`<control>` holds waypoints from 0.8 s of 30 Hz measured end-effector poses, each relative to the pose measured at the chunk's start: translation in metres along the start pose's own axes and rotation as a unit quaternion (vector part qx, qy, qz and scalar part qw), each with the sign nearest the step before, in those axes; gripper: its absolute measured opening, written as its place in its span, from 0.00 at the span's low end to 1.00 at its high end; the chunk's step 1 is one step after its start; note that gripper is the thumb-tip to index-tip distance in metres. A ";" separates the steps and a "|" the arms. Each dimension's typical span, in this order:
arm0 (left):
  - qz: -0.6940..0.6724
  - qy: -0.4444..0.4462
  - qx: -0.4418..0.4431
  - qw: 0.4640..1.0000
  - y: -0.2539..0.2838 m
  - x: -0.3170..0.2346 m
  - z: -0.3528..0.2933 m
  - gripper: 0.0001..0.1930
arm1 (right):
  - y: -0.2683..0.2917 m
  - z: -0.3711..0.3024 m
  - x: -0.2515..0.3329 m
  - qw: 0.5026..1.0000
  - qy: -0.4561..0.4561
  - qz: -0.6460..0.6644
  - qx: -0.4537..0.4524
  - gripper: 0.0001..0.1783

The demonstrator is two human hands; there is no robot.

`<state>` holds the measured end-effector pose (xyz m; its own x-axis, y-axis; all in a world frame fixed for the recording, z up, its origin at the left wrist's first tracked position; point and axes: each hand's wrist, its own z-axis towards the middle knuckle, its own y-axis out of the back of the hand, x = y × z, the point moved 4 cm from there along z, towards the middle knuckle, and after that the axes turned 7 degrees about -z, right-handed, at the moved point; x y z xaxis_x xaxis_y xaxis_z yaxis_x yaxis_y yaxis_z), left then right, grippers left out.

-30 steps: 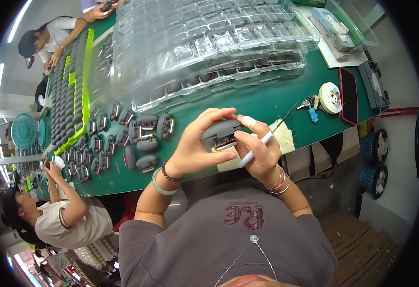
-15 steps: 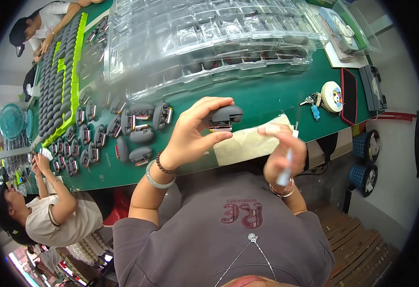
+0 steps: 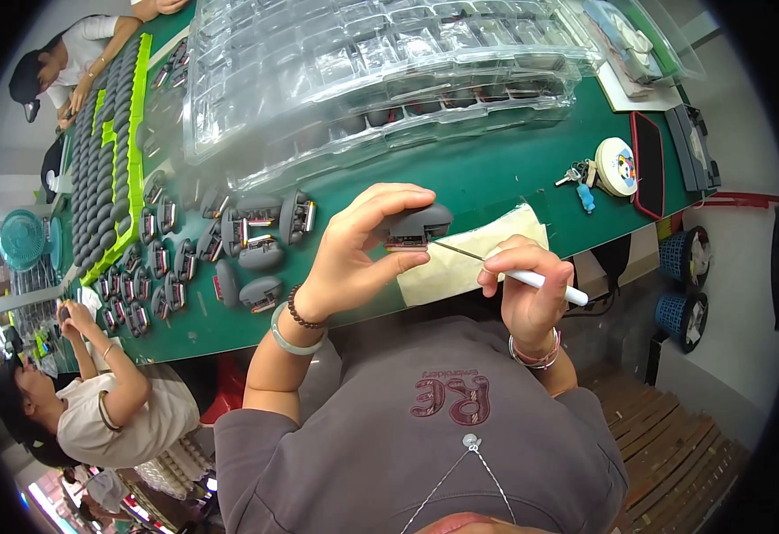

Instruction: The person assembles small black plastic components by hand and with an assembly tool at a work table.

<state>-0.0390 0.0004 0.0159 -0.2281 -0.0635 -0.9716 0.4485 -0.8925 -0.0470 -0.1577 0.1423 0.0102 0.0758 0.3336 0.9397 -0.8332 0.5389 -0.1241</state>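
My left hand (image 3: 347, 249) holds a dark grey rounded plastic housing (image 3: 419, 222) above the table, thumb below and fingers over its top. A notch opens in its right side, and a pinkish strip shows along its lower edge. In my right hand (image 3: 534, 307) is a thin screwdriver (image 3: 549, 285) with a white handle. Its dark shaft points up and left, with the tip at the notch; whether it touches inside is too small to tell. Beneath the tool lies a cream cloth (image 3: 487, 240) at the table's near edge.
Several similar grey housings (image 3: 260, 254) lie on the green table (image 3: 336, 200) to the left. Beyond them stands a lime-green tray (image 3: 136, 147) of grey shells. Stacked clear plastic trays (image 3: 380, 98) fill the back. Keys (image 3: 576, 173), a round case (image 3: 616, 167) and a phone (image 3: 647, 165) lie right. Two co-workers sit left.
My right hand has swung the screwdriver round so that its shaft now points at the housing's notch. The left hand still holds the housing, now turned slightly.
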 end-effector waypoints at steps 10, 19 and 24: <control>0.083 -0.029 0.012 0.996 -0.002 -0.001 0.000 0.25 | 0.001 0.008 -0.001 0.999 -0.031 -0.004 0.031 0.34; 0.026 -0.012 0.025 0.999 -0.004 -0.002 0.000 0.24 | 0.003 0.007 -0.018 0.970 -0.168 0.174 -0.026 0.33; -0.017 0.040 0.030 0.999 -0.006 -0.002 -0.002 0.25 | 0.001 0.006 -0.031 0.914 -0.282 0.289 -0.040 0.33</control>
<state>-0.0398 0.0069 0.0174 -0.1710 0.0003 -0.9853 0.3881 -0.9191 -0.0677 -0.1638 0.1283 -0.0169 -0.6770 0.1416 0.7223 -0.6006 0.4610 -0.6533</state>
